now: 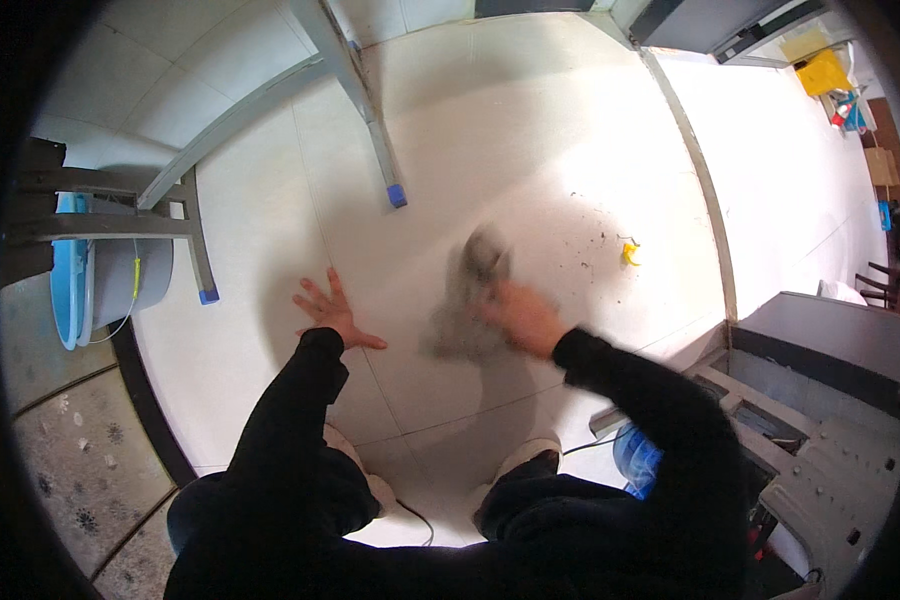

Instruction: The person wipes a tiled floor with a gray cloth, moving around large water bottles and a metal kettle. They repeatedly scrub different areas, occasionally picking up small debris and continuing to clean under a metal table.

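Observation:
My right hand is blurred and low over the pale tiled floor. Its fingers are closed on a blurred grey thing that looks like a cloth; the blur hides its exact shape. To the left, my left hand holds nothing, its fingers spread above the floor. Dark crumbs lie scattered to the right of my right hand, and beside them is a small yellow scrap.
Grey metal table legs with blue end caps stand ahead and left. A grey bucket with a light-blue rim is at far left. A metal frame and blue plastic bottle sit at right. A raised floor strip crosses the right side.

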The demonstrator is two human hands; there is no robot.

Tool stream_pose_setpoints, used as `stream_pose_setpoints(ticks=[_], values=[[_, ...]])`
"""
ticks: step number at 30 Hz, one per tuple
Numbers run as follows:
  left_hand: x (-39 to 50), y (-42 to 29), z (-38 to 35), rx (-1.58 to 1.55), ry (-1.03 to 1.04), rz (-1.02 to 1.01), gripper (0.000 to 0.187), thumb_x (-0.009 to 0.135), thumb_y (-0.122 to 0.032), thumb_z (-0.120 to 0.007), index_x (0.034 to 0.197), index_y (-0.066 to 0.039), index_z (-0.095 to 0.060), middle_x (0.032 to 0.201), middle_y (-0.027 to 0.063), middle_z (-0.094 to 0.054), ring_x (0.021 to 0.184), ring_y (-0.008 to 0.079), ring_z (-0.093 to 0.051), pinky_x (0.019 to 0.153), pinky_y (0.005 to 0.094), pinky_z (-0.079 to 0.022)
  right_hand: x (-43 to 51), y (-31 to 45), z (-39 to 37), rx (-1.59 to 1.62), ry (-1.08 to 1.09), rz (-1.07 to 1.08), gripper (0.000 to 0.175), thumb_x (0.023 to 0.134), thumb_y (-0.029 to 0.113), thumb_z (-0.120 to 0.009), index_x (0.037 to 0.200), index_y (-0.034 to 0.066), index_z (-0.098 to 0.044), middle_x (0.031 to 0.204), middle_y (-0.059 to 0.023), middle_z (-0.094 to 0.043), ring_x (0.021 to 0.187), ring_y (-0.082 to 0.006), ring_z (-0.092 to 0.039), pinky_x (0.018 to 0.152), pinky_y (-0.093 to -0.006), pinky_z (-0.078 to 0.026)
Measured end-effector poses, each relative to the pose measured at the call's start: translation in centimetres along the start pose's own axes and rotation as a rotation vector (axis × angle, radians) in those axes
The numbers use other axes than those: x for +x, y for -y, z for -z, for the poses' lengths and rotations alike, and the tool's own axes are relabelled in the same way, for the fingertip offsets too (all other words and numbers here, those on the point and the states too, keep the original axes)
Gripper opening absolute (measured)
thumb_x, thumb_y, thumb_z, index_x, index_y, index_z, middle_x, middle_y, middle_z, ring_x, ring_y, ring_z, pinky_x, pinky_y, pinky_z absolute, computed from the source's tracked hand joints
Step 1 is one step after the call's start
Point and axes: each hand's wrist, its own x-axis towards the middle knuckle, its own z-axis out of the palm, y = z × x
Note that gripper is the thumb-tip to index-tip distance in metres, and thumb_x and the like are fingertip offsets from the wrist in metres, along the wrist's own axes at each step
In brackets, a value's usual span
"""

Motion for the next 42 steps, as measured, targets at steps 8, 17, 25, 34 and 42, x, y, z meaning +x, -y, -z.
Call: stream_pose_setpoints(ticks=[8,17,25,34,42], values=[[-4.8,-8.1,-1.9,0.089,0.093,-0.044,0.173,0.041,-0.053,-0.098,0.15,-0.022,0.032,0.148,0.0367,0.036,0.136,0.0633,0.025,0.091,0.0853,-0.026,-4.6,-12.4,-2.2,-0.159,-0.093,0.091,0.029,0.086,0.009,-0.061,0.114,0.0181,-0.062,0.129,-0.0158,-0.056,0.118,-0.0319,-0.057,0.091,-0.0452,-0.051],[-4.9,-9.2,-1.9,0.103,0.118,-0.014,0.18,0.035,-0.056,-0.099,0.146,-0.021,0.038,0.141,0.0401,0.042,0.131,0.066,0.031,0.09,0.0875,-0.022,0.5,-18.3,9.7,-0.401,-0.425,-0.28,0.042,0.083,0.007,-0.064,0.124,0.0165,-0.059,0.133,-0.0174,-0.053,0.119,-0.0371,-0.054,0.098,-0.0454,-0.047],[-4.6,-9.6,-2.5,0.105,0.138,0.013,0.18,0.035,-0.055,-0.099,0.145,-0.02,0.04,0.139,0.039,0.045,0.131,0.0648,0.032,0.092,0.0862,-0.021,-11.6,0.9,-6.2,-0.059,0.166,0.223,0.025,0.089,0.023,-0.063,0.113,0.0161,-0.061,0.123,-0.0181,-0.055,0.12,-0.0319,-0.053,0.1,-0.0493,-0.045],[-5.4,-10.2,-2.0,0.11,0.116,0.03,0.175,0.039,-0.048,-0.1,0.148,-0.021,0.034,0.142,0.0382,0.042,0.135,0.0636,0.026,0.095,0.0844,-0.023,-13.4,-22.0,4.6,-0.548,0.078,-0.738,0.035,0.084,0.005,-0.064,0.116,0.0189,-0.06,0.118,-0.0151,-0.056,0.113,-0.0327,-0.055,0.085,-0.0438,-0.05],[-5.2,-9.8,-2.2,0.047,0.105,0.015,0.176,0.038,-0.045,-0.101,0.149,-0.024,0.034,0.144,0.034,0.044,0.135,0.0601,0.031,0.097,0.0851,-0.016,-6.0,-17.4,10.5,-0.43,-0.649,-0.474,0.057,0.064,-0.004,-0.072,0.117,0.0145,-0.063,0.121,-0.0171,-0.057,0.109,-0.0357,-0.055,0.092,-0.0449,-0.047]])
